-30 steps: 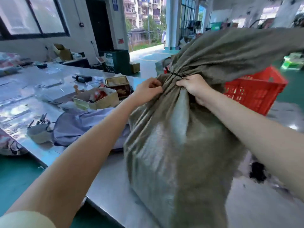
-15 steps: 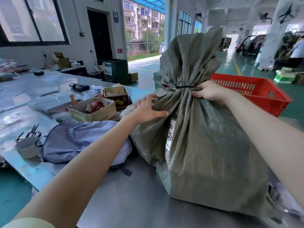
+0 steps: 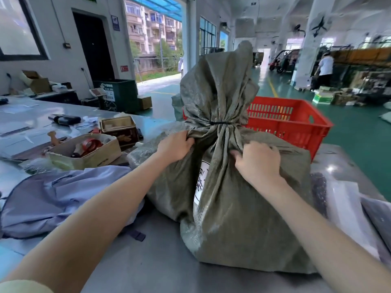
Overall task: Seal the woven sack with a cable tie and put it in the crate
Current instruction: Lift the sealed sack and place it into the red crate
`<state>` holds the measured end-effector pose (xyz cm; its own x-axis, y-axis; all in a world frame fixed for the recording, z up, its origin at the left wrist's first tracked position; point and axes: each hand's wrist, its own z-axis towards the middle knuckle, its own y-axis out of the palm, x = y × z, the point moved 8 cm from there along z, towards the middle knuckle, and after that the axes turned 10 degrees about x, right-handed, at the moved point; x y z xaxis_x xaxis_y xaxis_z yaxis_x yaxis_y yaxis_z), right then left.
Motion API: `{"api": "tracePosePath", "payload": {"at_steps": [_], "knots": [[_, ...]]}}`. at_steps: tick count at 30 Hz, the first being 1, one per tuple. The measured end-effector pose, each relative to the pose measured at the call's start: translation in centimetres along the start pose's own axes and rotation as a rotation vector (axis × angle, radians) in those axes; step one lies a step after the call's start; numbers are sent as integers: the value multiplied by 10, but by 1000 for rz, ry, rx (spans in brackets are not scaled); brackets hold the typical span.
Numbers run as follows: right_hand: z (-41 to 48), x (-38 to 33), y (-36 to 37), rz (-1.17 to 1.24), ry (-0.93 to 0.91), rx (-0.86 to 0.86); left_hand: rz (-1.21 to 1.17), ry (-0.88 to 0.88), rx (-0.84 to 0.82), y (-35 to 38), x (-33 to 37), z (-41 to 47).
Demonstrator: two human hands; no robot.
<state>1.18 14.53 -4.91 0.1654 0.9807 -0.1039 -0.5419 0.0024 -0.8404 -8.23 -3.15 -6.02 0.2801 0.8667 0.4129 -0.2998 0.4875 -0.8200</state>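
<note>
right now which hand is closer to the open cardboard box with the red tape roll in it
Left. The left hand grips the sack on the side facing the box. The right hand holds the sack's other side, farther from the box.

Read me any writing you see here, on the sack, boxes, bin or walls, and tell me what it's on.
No text can be read for certain.
White label on the woven sack: handwritten marks, illegible.
Cardboard box: small print, blurred.
Green bin: white print, too small.
Door signs, blue and red: unreadable.
</note>
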Motion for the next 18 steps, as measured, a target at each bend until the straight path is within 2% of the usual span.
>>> {"api": "tracePosePath", "payload": {"at_steps": [2,7,11,14,16,18], "knots": [[1,-1,-6,41,1,104,-100,-20,20,-6,8,2],[25,14,-31,392,237,232,-225,-19,79,-28,30,5],[50,8,-59,501,220,335,-379,-49,108,-43,45,12],[66,12,-80,552,242,361,-451,-14,64,-54,66,6],[76,14,-96,583,243,390,-444,47,31,-62,82,-1],[84,13,-118,616,216,450,-402,97,88,-75,93,2]]}}
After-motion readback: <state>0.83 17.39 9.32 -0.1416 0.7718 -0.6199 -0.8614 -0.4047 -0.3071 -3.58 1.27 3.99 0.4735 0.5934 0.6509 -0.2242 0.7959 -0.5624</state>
